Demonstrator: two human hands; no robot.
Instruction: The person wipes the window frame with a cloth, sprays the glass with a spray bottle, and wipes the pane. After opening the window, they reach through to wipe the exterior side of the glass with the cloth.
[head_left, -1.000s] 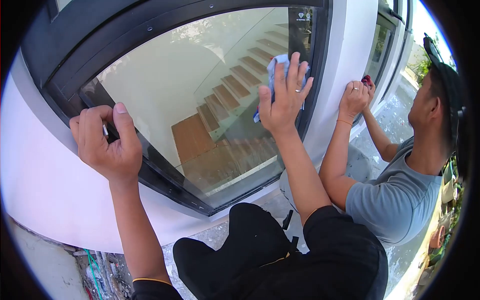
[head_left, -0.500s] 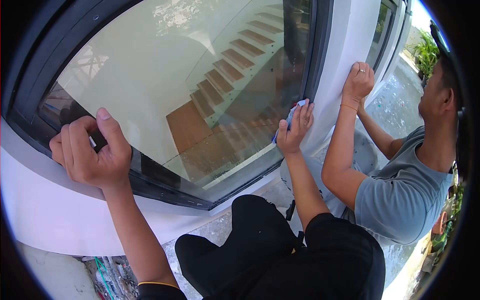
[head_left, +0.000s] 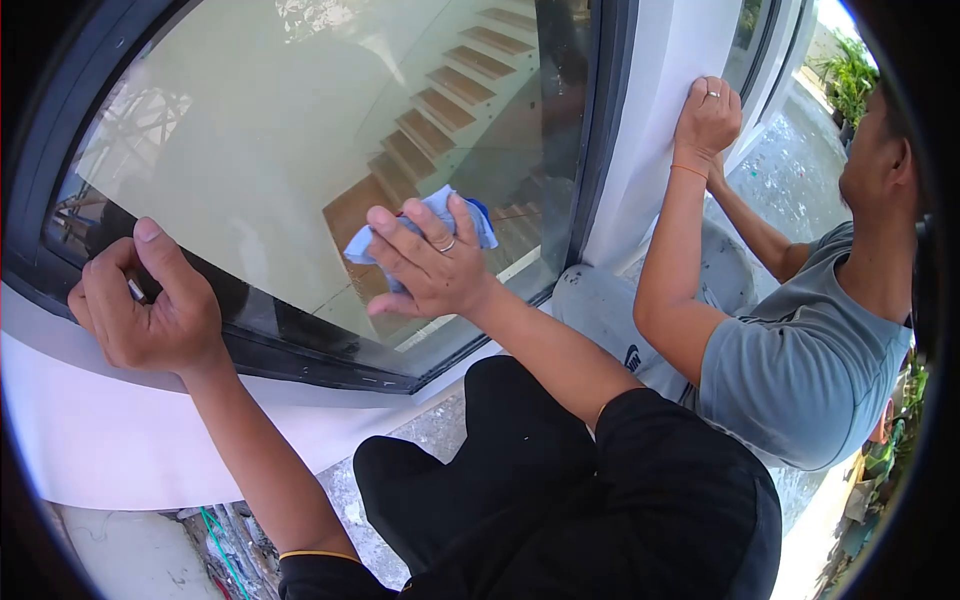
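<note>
My right hand (head_left: 440, 268) presses a light blue cloth (head_left: 360, 246) against the lower part of the window glass (head_left: 250, 180). Its fingers lie over the cloth, and a ring shows on one of them. At the lower left of the dark window frame (head_left: 290, 350), my left hand (head_left: 155, 305) is closed with its thumb raised. A small shiny bit shows between its curled fingers, but I cannot make out what it is. Stairs with wooden treads appear through the glass.
A co-worker (head_left: 800, 370) in a grey-blue shirt crouches close on my right, one fist against the white wall (head_left: 650, 140). Potted plants (head_left: 848, 75) stand beyond. Debris with a green cord (head_left: 222, 550) lies at the lower left.
My right hand has moved left with the cloth, from the window's lower right corner toward the middle of the glass. My left hand stays closed at the frame, slightly further left in view.
</note>
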